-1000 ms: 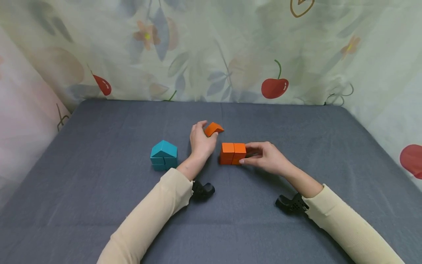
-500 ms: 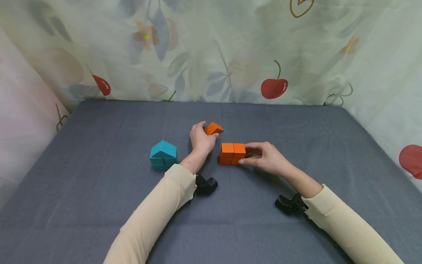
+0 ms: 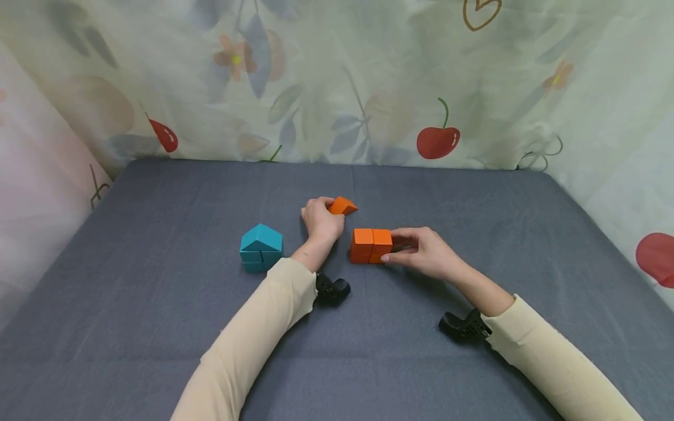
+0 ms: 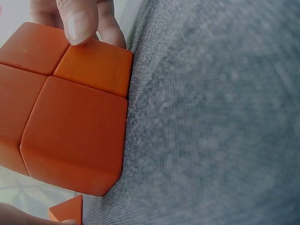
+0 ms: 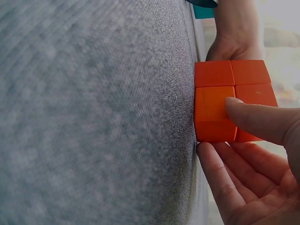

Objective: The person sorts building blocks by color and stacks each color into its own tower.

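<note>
My left hand [image 3: 322, 222] pinches an orange triangular block [image 3: 344, 206] at its left end, low over the cloth behind the orange stack. In the left wrist view, part of that triangular block [image 4: 70, 209] shows beside a digit at the lower left corner. Several orange blocks [image 3: 363, 248] stand two wide and two high, fitted together. At their right side is my right hand [image 3: 429, 251]. In the right wrist view, its thumb presses the near face of the orange stack [image 5: 213, 105], while the other fingers lie along the side.
A small teal house of blocks [image 3: 261, 251] with a pointed top stands left of my left forearm. Grey cloth [image 3: 389, 362] covers the table. A patterned curtain [image 3: 326, 88] hangs behind the far edge. Each wrist bears a black camera mount [image 3: 463, 325].
My left forearm has swung a little to the right, and the left hand has turned slightly with the triangular block. The right hand and the orange stack have stayed put.
</note>
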Available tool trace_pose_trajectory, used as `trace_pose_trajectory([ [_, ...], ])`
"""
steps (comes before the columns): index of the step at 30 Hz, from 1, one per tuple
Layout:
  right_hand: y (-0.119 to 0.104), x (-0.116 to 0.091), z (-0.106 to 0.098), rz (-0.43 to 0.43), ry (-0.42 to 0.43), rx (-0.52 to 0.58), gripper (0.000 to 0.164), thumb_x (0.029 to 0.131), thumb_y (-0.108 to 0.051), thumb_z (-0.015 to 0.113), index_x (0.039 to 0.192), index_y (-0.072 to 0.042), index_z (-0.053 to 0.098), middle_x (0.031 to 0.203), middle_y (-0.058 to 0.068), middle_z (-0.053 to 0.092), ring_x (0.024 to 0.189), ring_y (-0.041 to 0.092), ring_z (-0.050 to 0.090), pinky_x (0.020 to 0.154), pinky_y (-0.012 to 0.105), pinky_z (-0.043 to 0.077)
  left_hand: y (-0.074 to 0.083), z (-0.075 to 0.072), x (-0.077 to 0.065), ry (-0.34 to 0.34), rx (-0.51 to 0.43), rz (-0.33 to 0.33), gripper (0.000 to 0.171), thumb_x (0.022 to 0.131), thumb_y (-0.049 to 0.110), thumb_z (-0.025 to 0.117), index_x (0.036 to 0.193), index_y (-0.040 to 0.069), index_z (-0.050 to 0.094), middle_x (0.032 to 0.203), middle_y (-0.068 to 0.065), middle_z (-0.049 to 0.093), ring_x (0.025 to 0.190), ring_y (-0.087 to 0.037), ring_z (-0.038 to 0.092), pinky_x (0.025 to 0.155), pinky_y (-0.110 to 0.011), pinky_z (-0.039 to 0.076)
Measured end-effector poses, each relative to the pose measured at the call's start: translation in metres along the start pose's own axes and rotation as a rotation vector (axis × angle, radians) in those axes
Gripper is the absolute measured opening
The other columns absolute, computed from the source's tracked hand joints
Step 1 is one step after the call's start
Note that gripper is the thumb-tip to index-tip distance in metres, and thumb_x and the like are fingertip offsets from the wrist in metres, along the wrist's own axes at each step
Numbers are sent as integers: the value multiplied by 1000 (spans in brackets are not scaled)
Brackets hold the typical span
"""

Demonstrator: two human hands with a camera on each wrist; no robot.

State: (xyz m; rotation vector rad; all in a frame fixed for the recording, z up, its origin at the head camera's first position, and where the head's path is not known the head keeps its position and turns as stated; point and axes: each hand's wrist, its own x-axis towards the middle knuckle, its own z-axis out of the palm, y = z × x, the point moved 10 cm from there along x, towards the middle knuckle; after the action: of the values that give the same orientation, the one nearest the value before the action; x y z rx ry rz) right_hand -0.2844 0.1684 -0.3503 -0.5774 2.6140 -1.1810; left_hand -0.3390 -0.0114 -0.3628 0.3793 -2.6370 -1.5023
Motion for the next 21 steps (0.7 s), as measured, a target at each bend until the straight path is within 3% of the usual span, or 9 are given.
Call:
trace_pose_trajectory([
  [8,1,0,0,21,-8,-4,47,85,-14,74,127,-1,59,120,18,65,108,28,65,91,38,56,2,-1,-3,7,-28,2,35,90,9,66,124,4,61,123,-16,55,117,-32,46,103,-39,42],
  [15,-1,0,1,15,-7,-6,47,85,-14,74,128,0,59,121,18,65,109,28,64,90,38,56,9,-7,-6,25,-35,50,34,89,11,68,122,4,63,119,-16,57,113,-32,49,100,-39,43],
  [21,-1,0,0,2,-1,-6,46,85,-15,74,126,-1,60,120,17,65,109,28,64,91,39,56,18,-9,-13,-9,-60,65,36,90,12,68,124,4,62,119,-15,57,114,-30,51,98,-38,46],
])
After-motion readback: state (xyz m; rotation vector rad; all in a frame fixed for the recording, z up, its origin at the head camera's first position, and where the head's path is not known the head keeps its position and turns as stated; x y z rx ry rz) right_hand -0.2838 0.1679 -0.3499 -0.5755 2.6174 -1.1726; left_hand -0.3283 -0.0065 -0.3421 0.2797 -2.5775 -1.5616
